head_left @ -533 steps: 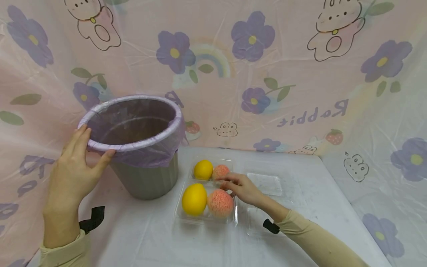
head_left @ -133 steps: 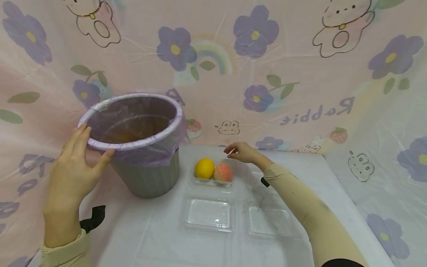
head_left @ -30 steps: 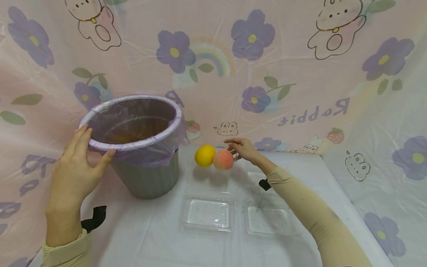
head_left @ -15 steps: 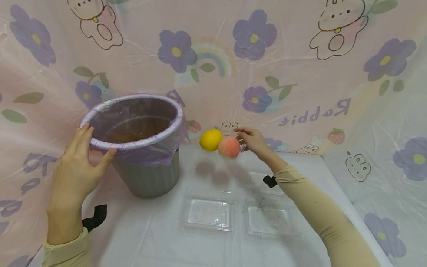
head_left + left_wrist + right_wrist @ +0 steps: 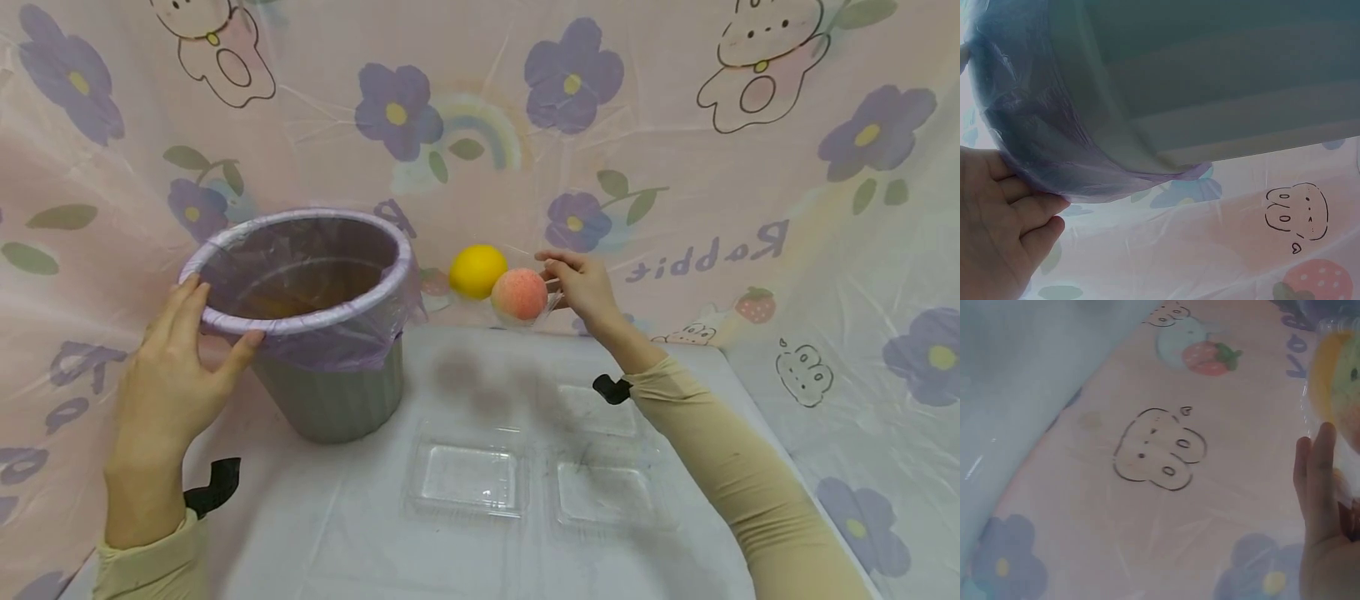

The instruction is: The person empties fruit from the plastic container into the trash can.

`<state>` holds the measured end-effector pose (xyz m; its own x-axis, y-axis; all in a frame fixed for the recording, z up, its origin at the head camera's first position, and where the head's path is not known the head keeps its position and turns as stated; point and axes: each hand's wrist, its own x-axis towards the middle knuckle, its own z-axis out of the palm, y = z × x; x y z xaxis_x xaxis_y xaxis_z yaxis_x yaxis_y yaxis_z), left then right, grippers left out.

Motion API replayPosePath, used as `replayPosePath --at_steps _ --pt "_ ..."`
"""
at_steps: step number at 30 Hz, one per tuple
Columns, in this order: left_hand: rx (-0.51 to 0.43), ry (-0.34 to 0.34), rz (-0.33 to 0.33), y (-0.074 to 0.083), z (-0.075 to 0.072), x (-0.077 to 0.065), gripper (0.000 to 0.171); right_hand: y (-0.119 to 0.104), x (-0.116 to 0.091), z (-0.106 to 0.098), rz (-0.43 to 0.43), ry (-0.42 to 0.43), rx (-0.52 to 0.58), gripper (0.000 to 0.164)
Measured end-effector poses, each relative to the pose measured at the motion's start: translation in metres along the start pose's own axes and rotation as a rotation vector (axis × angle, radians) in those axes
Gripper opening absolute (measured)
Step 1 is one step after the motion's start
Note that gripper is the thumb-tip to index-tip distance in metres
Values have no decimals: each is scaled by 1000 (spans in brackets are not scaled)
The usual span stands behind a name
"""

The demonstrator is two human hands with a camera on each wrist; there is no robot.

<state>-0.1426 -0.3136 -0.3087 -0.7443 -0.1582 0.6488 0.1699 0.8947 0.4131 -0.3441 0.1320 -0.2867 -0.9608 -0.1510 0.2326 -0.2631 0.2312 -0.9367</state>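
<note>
In the head view my left hand [image 5: 168, 375] holds the near left rim of a grey trash can [image 5: 330, 392] lined with a purple bag. The left wrist view shows its fingers [image 5: 1029, 200] bent against the liner [image 5: 1035, 125]. My right hand [image 5: 588, 292] grips the right edge of a clear plastic box, lifted above the table to the right of the can. Inside the box sit a yellow lemon [image 5: 478, 271] and a pink peach [image 5: 520, 293]. The right wrist view shows the box and fruit only partly, at its right edge.
A clear plastic tray [image 5: 468, 479] lies on the white table [image 5: 360, 533], with another clear tray [image 5: 603, 492] to its right and a fainter one behind that. Dim orange shapes show low inside the can. A printed curtain [image 5: 480, 200] hangs behind.
Earlier, two lemons and two peaches sat on the table; the nearer pair left its tray. The box with the other pair has since risen off the table in my right hand.
</note>
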Motion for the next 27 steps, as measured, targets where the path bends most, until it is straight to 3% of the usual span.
replayPosePath --at_steps 13,27 --pt "10 -23 -15 -2 -1 0 84 -43 5 12 -43 57 105 33" --pt "-14 -6 4 -2 0 0 83 -90 11 50 -66 60 170 30"
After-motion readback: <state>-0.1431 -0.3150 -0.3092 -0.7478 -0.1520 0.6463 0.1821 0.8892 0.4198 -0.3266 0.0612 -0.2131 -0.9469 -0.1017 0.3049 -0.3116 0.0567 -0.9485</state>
